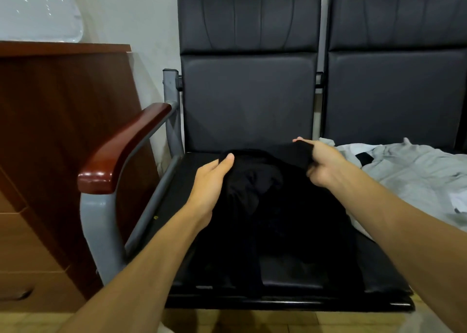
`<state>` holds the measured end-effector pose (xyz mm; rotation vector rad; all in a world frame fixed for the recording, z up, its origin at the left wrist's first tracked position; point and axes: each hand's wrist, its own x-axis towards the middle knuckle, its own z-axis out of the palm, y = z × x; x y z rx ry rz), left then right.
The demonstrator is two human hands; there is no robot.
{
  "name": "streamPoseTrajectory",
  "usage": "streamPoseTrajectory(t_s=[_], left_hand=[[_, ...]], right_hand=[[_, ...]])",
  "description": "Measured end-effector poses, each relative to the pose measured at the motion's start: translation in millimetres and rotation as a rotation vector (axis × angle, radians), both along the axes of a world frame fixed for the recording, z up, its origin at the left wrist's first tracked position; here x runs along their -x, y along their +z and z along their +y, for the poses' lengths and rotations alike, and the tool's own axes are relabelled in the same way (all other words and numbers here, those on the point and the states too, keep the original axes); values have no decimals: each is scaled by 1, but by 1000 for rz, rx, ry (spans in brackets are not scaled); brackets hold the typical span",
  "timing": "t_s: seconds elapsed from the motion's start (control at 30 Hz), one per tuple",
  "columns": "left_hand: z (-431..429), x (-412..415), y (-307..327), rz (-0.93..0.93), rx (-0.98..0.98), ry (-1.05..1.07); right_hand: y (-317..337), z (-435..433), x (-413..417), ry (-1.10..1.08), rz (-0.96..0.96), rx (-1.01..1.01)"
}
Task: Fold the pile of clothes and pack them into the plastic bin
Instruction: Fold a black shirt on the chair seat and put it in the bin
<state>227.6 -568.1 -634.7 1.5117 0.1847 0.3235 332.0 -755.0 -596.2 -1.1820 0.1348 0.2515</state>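
A black garment (273,214) lies spread over the seat of the left black chair (249,100). My left hand (211,183) grips its upper left edge, thumb on top of the cloth. My right hand (322,163) pinches the upper right edge, with black fabric bunched between thumb and fingers. Both hands hold the cloth near the back of the seat. A crumpled pile of light grey and white clothes (414,176) sits on the neighbouring seat to the right, touching the black garment. No plastic bin is in view.
A second black chair (396,85) adjoins on the right. The left chair has a glossy reddish wooden armrest (123,145) on a grey metal frame. A brown wooden cabinet (55,140) stands to the left. A wooden floor (252,322) shows below the seat.
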Motion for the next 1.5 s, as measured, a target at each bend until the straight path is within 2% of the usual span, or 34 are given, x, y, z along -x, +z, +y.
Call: streamPoseTrajectory(t_s=[0.1, 0.13, 0.27, 0.3, 0.37, 0.43, 0.5, 0.6, 0.67, 0.83, 0.9, 0.97, 1.07, 1.13, 1.2, 1.33, 1.37, 1.43, 1.5], left_hand=[[6, 3, 2, 129, 180, 45], [11, 3, 0, 172, 249, 77], [27, 6, -8, 273, 462, 173], [28, 8, -8, 290, 502, 170], [28, 11, -9, 305, 551, 123], [24, 15, -8, 294, 563, 53], [25, 16, -6, 251, 606, 23], [30, 20, -4, 220, 699, 69], [35, 20, -7, 205, 761, 156], [39, 18, -9, 153, 803, 478], [38, 18, -10, 148, 785, 560], [39, 15, -16, 160, 744, 602], [46, 5, -31, 190, 673, 580], [65, -20, -62, 233, 611, 585], [67, -29, -72, 310, 519, 558], [29, -11, -42, 452, 295, 596], [23, -8, -37, 504, 200, 632], [14, -3, -31, 562, -51, 760], [5, 2, -27, 470, -405, 812]], right_hand=[[-14, -4, -1, 101, -114, -7], [-21, -4, 1, 106, -155, 55], [-56, 2, 18, 14, -448, 575], [-62, 5, 24, 95, -471, 620], [-72, 13, 35, 409, -451, 650], [-82, 22, 41, 694, -444, 805], [-95, 29, 43, 776, -531, 1054], [-115, 31, 40, 704, -683, 1376], [-119, 29, 35, 619, -723, 1381], [-93, 2, 19, 340, -729, 1142], [-85, -16, 9, 203, -589, 967], [-76, -31, 5, 50, -404, 697], [-61, -50, 3, -205, -246, 391], [-52, -63, -1, -384, -109, 145], [-46, -75, -1, -469, -20, 11], [-51, -88, -3, -462, 33, 69], [-52, -90, -4, -420, 47, 147], [-52, -91, -3, -358, 20, 463], [-47, -85, 12, -215, -164, 841]])
